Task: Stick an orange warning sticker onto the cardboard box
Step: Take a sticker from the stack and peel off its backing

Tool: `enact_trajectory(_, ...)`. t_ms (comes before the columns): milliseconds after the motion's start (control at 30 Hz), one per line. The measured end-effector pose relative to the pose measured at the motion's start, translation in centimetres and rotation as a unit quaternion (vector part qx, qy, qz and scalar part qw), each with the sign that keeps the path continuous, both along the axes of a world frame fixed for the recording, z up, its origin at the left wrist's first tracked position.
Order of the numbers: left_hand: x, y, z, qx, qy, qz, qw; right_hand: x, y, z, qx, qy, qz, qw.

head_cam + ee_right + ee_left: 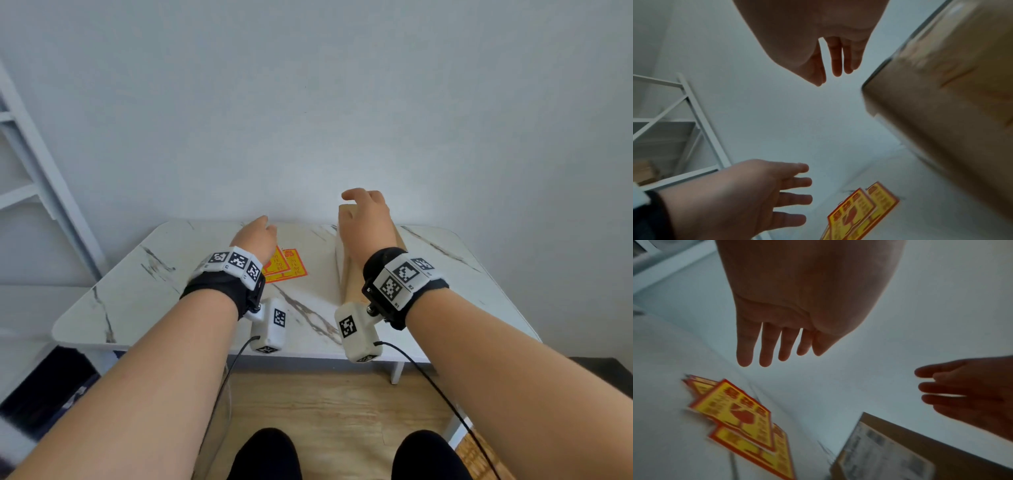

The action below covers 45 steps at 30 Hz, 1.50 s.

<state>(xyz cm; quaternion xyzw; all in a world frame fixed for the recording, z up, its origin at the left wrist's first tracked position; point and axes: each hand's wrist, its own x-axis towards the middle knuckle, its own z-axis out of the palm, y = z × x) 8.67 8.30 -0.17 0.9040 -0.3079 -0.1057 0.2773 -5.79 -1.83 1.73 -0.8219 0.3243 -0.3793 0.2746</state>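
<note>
A small pile of orange and yellow warning stickers (289, 265) (744, 421) (861, 209) lies flat on the marble table (144, 284). My left hand (255, 238) (774, 347) (777, 191) hovers above the stickers, fingers straight and spread, holding nothing. The cardboard box (349, 274) (900, 449) (945, 100) stands on the table to the right of the stickers. My right hand (364, 214) (830, 68) (953, 386) hangs over the box's top, fingers relaxed and empty; it hides much of the box in the head view.
A white wall rises right behind the table. A white metal shelf frame (37, 192) (684, 123) stands at the left. Wooden floor (325, 404) and my knees show below the table's front edge. Camera cables (442, 394) trail from both wrists.
</note>
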Motion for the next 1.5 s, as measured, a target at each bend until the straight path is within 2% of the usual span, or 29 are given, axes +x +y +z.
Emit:
enact_trajectory(100,2.3,2.3,-1.3,0.084,-0.004,0.015,0.996,2.9,2.0,-0.4,0.003,0.019,0.043,0.999)
enact_trajectory(200,3.1,4.0,-2.7,0.146,0.004,-0.016,0.989,5.8,3.2,-1.9,0.055,0.119,0.065,0.989)
enact_trajectory(300,2.9,4.7,-3.4,0.198,0.003,-0.057,0.979,7.8,3.1,-3.6,0.124,0.22,0.057,0.966)
enact_trajectory(433,3.4,4.4,-4.4,0.241,0.005,-0.093,0.966,9.1,2.5,-5.0,0.134,0.339,0.077,0.928)
enact_trajectory(533,3.5,4.1,-5.0,0.272,-0.007,-0.119,0.955,10.3,1.8,-6.0,0.159,0.338,0.068,0.925)
enact_trajectory(666,3.8,3.6,-4.6,0.327,-0.032,-0.137,0.935,12.2,1.6,-7.1,0.133,0.373,0.05,0.917)
enact_trajectory(766,3.9,3.5,-4.3,0.343,-0.037,-0.148,0.927,12.9,1.6,-7.6,0.129,0.361,0.042,0.923)
enact_trajectory(1033,5.1,3.9,-3.9,0.281,0.012,-0.126,0.951,13.1,1.4,-8.3,0.179,0.3,-0.008,0.937)
enact_trajectory(1233,4.9,4.4,-3.4,0.227,0.018,-0.109,0.968,12.3,2.3,-7.9,0.161,0.296,0.036,0.941)
enact_trajectory(1366,5.0,4.7,-3.7,0.093,-0.003,-0.023,0.995,11.5,2.5,-7.1,0.149,0.278,0.069,0.947)
enact_trajectory(1433,5.0,4.9,-3.5,0.012,-0.022,0.036,0.999,10.8,2.8,-6.2,0.136,0.274,0.082,0.949)
enact_trajectory(1500,4.8,4.8,-2.9,-0.041,-0.025,0.061,0.997,9.8,3.3,-5.3,0.122,0.269,0.099,0.95)
